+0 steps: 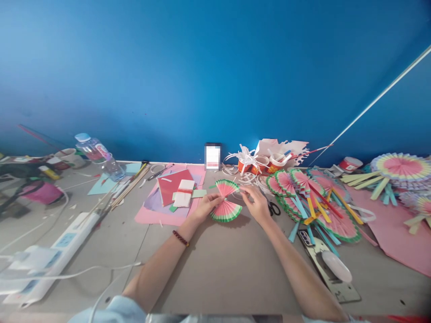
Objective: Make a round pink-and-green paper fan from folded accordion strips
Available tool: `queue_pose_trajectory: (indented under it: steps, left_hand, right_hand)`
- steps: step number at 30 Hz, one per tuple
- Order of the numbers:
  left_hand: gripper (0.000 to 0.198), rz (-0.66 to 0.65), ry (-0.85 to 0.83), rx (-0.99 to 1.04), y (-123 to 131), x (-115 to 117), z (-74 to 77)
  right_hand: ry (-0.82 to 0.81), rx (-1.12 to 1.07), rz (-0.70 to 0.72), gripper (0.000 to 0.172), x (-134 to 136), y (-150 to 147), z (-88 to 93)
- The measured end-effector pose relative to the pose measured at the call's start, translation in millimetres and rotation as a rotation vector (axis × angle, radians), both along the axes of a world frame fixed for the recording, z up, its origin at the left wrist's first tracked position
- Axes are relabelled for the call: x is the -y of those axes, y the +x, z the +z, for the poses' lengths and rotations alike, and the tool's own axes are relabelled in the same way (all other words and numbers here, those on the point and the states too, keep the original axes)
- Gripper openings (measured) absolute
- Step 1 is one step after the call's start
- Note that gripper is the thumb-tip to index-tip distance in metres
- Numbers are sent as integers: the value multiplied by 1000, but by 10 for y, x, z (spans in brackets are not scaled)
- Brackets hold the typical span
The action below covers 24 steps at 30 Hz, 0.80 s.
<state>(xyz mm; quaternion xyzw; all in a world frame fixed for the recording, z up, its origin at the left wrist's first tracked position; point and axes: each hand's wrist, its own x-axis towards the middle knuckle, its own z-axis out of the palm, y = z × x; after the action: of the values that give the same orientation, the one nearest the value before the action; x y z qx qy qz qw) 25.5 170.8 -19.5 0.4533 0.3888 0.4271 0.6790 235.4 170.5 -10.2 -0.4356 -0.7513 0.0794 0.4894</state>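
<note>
A pleated paper fan (227, 210), pink with green edges, is spread into two opposite wedges pinched together at the middle. My left hand (208, 205) grips it at its centre from the left side. At the fan's right, my right hand (255, 202) has its thumb and fingertips pressed together near the upper wedge; whatever is between them is too small to make out. Beyond my right hand lies a pile of similar watermelon-coloured fans (305, 181) with blue and yellow paper strips. Black-handled scissors (274, 207) rest beside that hand.
Coloured paper sheets (164, 188) lie left of the fan. A power strip (63, 251), thin sticks (131, 186) and a bottle (97, 152) are farther left. Paper cups (261, 165) stand at the wall. A phone (343, 291) carrying a white mouse (336, 266) is at right.
</note>
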Motion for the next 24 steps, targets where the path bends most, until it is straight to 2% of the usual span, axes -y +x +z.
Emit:
queue_pose_trajectory:
  steps: [3, 7, 11, 17, 20, 24]
  left_hand:
    - [33, -15, 44, -19, 10, 22, 32]
    - [32, -32, 99, -47, 14, 30, 43]
    - [34, -35, 109, 6, 11, 26, 35]
    - [35, -138, 85, 97, 10, 33, 56]
    - [32, -80, 111, 130, 17, 12, 37]
    - [33, 37, 115, 142, 13, -30, 6]
  right_hand:
    - [77, 139, -27, 21, 8, 34, 12]
    - [97, 228, -48, 21, -1, 67, 11]
    - [91, 224, -48, 20, -3, 64, 11]
    - [132, 171, -22, 17, 12, 14, 27]
    - [98, 165, 7, 14, 31, -12, 45]
    - [-64, 102, 51, 13, 60, -70, 36]
